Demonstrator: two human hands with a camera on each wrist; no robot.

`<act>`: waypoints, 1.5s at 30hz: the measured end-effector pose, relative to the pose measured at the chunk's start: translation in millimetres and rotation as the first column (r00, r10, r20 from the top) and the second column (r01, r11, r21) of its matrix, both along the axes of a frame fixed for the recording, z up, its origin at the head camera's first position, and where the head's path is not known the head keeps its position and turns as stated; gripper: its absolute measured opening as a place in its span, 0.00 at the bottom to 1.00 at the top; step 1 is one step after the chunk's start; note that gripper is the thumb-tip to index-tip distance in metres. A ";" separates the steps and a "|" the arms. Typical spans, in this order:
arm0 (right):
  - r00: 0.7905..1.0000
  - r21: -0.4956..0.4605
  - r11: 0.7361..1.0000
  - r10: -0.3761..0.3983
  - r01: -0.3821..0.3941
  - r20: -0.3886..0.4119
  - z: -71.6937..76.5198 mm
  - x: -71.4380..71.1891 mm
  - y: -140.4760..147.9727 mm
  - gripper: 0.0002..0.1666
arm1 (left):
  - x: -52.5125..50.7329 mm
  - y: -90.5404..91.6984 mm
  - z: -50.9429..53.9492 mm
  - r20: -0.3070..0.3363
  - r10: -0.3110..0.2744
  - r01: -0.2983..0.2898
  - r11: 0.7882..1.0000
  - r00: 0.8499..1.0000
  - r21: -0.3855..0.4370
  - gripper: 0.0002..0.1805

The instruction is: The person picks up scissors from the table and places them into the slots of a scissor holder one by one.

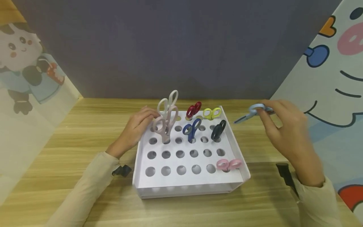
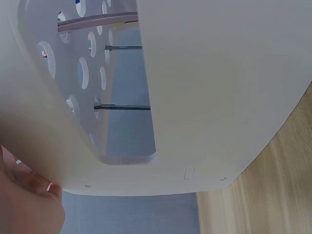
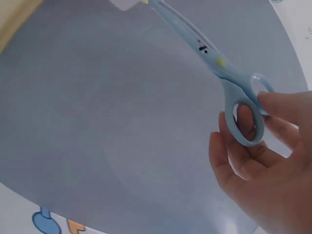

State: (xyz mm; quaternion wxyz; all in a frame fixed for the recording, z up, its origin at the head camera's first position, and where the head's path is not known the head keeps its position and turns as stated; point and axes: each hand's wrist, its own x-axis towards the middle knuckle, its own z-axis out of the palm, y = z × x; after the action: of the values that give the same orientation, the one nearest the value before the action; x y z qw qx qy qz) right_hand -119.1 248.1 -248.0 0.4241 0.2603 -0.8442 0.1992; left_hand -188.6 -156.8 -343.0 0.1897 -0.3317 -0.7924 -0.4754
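My right hand (image 1: 289, 129) pinches a pair of light blue scissors (image 1: 252, 111) by the handle loops, out to the right of a white rack (image 1: 173, 178). In the right wrist view, finger and thumb hold the loops of these scissors (image 3: 234, 80), whose blades point up and left. My left hand (image 1: 137, 129) rests at the rack's far left corner, beside white scissors (image 1: 168, 102) and pale pink scissors (image 1: 165, 124) standing in holes. In the left wrist view, part of that hand (image 2: 31, 204) touches the rack's side panel (image 2: 219, 97).
Handle-up in the rack also stand red scissors (image 1: 193, 110), yellow scissors (image 1: 212, 113), blue scissors (image 1: 192, 130), black scissors (image 1: 218, 130) and pink scissors (image 1: 229, 164). The rack sits on a wooden table (image 1: 71, 132). A grey panel (image 1: 175, 50) rises behind; decorated walls flank both sides.
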 end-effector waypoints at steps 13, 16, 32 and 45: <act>0.982 -0.115 0.988 0.085 -0.105 -0.167 15.1 32.8 -42.9 0.26 | 1.1 1.3 1.8 0.011 0.007 -0.007 1.000 1.000 -0.006 0.14; 0.973 -0.111 0.981 0.135 -0.158 -0.186 16.3 36.7 -53.2 0.22 | 1.6 1.2 2.2 0.011 0.015 -0.015 1.000 1.000 -0.007 0.14; 0.917 0.050 0.925 0.380 -0.376 -0.120 23.3 61.4 -103.7 0.16 | 1.9 1.7 2.0 0.008 0.023 -0.023 1.000 1.000 0.004 0.14; 0.851 0.104 0.847 0.525 -0.522 0.001 8.7 73.8 -149.0 0.13 | 0.2 1.5 -0.1 -0.004 0.010 -0.010 1.000 1.000 0.014 0.14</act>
State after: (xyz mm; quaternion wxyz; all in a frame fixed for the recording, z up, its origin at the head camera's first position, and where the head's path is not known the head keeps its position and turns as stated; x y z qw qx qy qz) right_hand -45.3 99.2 -239.3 0.3517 0.5041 -0.7444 0.2610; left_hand -188.4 -155.3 -343.1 0.1961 -0.3275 -0.7902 -0.4794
